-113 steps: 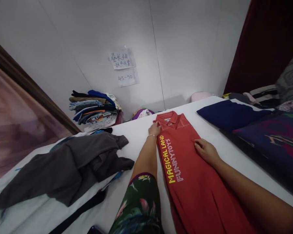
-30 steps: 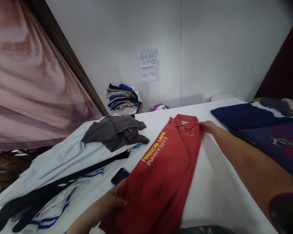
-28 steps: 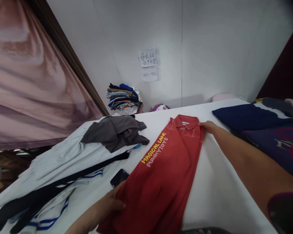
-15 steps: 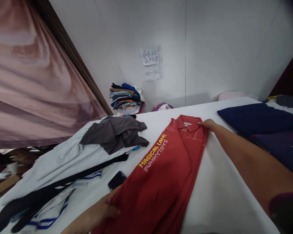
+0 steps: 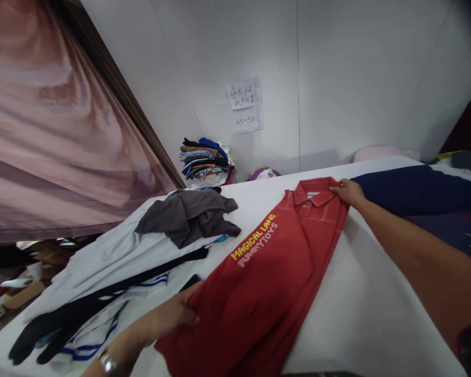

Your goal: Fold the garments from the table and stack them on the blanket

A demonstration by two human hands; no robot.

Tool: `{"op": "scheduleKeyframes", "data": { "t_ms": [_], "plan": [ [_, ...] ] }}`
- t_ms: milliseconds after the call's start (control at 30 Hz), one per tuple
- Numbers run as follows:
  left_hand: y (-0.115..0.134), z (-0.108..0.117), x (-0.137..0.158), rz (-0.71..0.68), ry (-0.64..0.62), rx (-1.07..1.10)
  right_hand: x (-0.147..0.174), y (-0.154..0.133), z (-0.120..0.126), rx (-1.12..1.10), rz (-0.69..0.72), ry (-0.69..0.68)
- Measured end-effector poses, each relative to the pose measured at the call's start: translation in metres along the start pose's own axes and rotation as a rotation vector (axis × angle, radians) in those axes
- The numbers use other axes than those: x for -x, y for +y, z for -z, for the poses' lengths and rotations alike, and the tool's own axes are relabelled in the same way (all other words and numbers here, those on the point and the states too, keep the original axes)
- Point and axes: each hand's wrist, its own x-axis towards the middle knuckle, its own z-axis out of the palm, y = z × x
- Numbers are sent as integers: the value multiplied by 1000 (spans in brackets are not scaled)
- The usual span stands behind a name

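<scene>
A red collared shirt (image 5: 255,293) with yellow and white lettering stretches lengthwise over the white table (image 5: 361,293). My right hand (image 5: 349,192) pinches its collar end at the shoulder. Lower down, my left hand (image 5: 172,317) grips the shirt's left edge, thumb on top and fingers underneath. One long side is folded inward, so the lettering runs slantwise up to the collar. Partly behind my left hand and the shirt lies a dark phone (image 5: 191,283).
Left on the table are a grey garment (image 5: 188,214), white clothes (image 5: 102,256) and a black garment (image 5: 113,296). Navy clothes (image 5: 412,188) lie at the right. A folded clothes stack (image 5: 206,162) stands by the wall, beneath paper signs (image 5: 246,104). A pink curtain (image 5: 63,131) hangs left.
Both hands have shifted the shirt a little to the right, with its collar end also slightly farther away. The shirt now covers more of the phone. My view has tilted slightly.
</scene>
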Motion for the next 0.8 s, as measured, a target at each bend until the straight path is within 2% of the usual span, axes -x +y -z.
{"op": "scheduleKeyframes", "data": {
  "t_ms": [100,200,300,433,533,600,667,733,800],
  "plan": [
    [35,-4,-30,-49,-96,-107,12,23,41,51,-77,138],
    [64,-6,-74,-46,-112,-192,26,42,82,95,-142,241],
    [86,-5,-113,-17,-119,-270,33,49,120,130,-142,328],
    [108,3,-142,-30,-142,-322,36,59,158,117,-126,456],
    [115,9,-159,33,-190,-351,41,78,165,188,-211,448],
    [113,11,-175,154,-210,-398,45,95,159,294,-285,344],
    [107,11,-192,248,-176,-474,48,111,149,382,-332,217],
    [100,12,-207,274,-137,-532,51,124,139,413,-358,134],
    [95,13,-215,263,-148,-560,51,133,133,411,-374,106]
  ]
}}
